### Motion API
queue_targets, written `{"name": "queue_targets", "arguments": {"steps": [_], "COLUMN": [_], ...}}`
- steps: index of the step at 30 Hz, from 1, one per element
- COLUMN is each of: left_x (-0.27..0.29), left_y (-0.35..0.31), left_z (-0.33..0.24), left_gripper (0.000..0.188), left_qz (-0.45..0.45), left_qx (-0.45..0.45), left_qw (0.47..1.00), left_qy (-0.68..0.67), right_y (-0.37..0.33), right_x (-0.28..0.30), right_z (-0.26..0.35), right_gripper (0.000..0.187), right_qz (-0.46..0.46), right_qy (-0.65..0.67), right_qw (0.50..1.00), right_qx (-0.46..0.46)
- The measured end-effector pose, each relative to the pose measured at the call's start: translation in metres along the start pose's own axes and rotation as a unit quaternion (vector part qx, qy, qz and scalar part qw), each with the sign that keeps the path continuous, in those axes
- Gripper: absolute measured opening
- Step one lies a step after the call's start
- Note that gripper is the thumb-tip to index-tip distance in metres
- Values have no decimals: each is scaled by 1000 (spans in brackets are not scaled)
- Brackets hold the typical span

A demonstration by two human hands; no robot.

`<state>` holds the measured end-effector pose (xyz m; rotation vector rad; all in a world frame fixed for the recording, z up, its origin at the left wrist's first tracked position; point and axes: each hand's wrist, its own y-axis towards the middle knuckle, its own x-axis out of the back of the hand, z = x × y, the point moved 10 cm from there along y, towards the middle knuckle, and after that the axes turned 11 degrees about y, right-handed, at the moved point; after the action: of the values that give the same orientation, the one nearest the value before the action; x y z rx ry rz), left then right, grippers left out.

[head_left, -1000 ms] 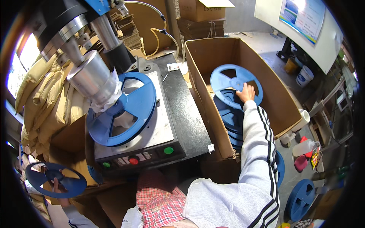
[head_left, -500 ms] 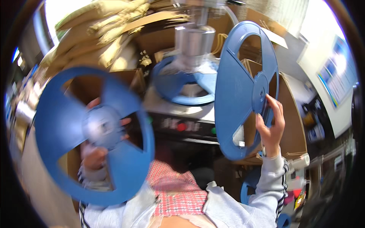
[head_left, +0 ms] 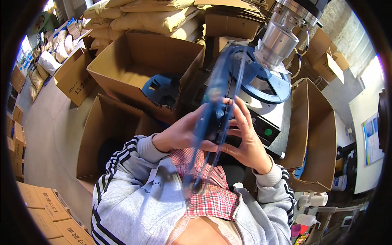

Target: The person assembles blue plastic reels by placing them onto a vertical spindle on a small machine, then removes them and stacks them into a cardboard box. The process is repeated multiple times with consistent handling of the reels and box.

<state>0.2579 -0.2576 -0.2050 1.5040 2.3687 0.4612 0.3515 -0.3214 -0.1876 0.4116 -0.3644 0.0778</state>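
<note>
Two blue plastic reel flanges stand nearly edge-on in front of my chest, face to face with a narrow gap between them, smeared by motion. My left hand (head_left: 183, 130) grips the left flange (head_left: 201, 136) from its outer side near the hub. On the other side, my right hand (head_left: 248, 141) holds the right flange (head_left: 223, 136), fingers and thumb pressed around its middle. Just beyond my hands, another blue reel flange (head_left: 275, 98) lies flat on the press table, beneath a silver metal cylinder head (head_left: 279, 43). Whether the two held flanges touch at the hub cannot be made out.
An open cardboard box (head_left: 126, 57) at the far left holds a blue reel (head_left: 157, 98). A nearer open box (head_left: 96, 139) stands beside my left arm, and another box (head_left: 314, 143) to the right. Stacked sacks (head_left: 155, 20) lie behind. A green button (head_left: 268, 132) shows on the machine front.
My hands have come together, bringing the two separately held flanges face to face and turning them edge-on. The view has swung left, showing more boxes there.
</note>
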Motion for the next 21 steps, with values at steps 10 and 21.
{"name": "queue_targets", "arguments": {"steps": [10,21], "left_x": [-38,-2], "left_y": [21,25], "left_z": [-1,12], "left_gripper": [97,99], "left_qz": [43,20], "left_qx": [82,-7], "left_qw": [877,999], "left_qy": [471,-34], "right_y": [-33,-21], "right_x": [47,65], "right_z": [-39,3], "right_gripper": [106,110], "right_qz": [-128,-135], "right_qy": [163,-110], "right_qw": [969,982], "right_qx": [132,75]}}
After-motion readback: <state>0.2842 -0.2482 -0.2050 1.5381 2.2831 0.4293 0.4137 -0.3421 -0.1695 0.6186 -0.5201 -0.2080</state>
